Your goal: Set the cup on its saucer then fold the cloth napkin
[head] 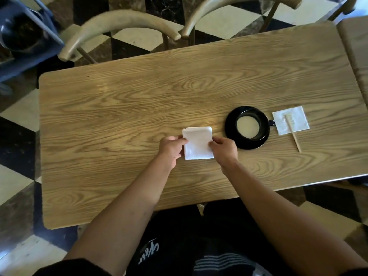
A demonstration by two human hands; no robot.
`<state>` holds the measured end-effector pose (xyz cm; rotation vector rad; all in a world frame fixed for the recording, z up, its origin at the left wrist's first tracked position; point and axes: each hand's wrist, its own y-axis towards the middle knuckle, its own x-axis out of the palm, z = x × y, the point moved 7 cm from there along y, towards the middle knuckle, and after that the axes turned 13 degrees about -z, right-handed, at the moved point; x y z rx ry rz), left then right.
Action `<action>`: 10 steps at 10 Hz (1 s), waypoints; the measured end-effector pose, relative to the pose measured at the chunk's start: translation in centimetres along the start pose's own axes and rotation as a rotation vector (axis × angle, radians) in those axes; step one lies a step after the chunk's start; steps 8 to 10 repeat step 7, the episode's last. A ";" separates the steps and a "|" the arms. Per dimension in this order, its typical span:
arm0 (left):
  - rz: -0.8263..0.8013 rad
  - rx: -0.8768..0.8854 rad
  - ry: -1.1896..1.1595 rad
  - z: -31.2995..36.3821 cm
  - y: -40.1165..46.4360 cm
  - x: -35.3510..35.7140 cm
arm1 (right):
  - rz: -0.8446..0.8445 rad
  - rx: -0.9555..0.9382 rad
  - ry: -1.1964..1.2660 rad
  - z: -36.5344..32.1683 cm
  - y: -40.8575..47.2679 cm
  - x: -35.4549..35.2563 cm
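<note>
A white cloth napkin [198,143] lies on the wooden table [119,116], folded into a small thick square. My left hand [171,150] pinches its left edge and my right hand [224,151] pinches its right edge. To the right, a black cup [258,121] with pale liquid inside stands on a black saucer [250,145]; the cup's handle points right. Both hands are clear of the cup.
A white paper napkin [296,119] with a wooden stirrer [294,137] across it lies right of the saucer. Two curved chair backs [119,22] stand at the table's far edge. A second table edge [356,56] is at the right.
</note>
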<state>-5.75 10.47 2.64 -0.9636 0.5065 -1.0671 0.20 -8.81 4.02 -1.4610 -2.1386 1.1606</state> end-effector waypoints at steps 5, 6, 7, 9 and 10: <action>0.253 0.157 0.417 0.6 -0.8 1.8 | -0.048 -0.088 -0.245 -0.3 -0.6 -1.0; 0.320 0.142 0.535 -0.7 -2.4 1.8 | -0.039 -0.147 -0.392 0.6 -1.8 -2.0; 0.363 0.156 0.637 -1.8 -3.5 1.7 | -0.008 -0.183 -0.499 1.7 -2.7 -2.8; 0.363 0.156 0.637 -1.8 -3.5 1.7 | -0.008 -0.183 -0.499 1.7 -2.7 -2.8; 0.363 0.156 0.637 -1.8 -3.5 1.7 | -0.008 -0.183 -0.499 1.7 -2.7 -2.8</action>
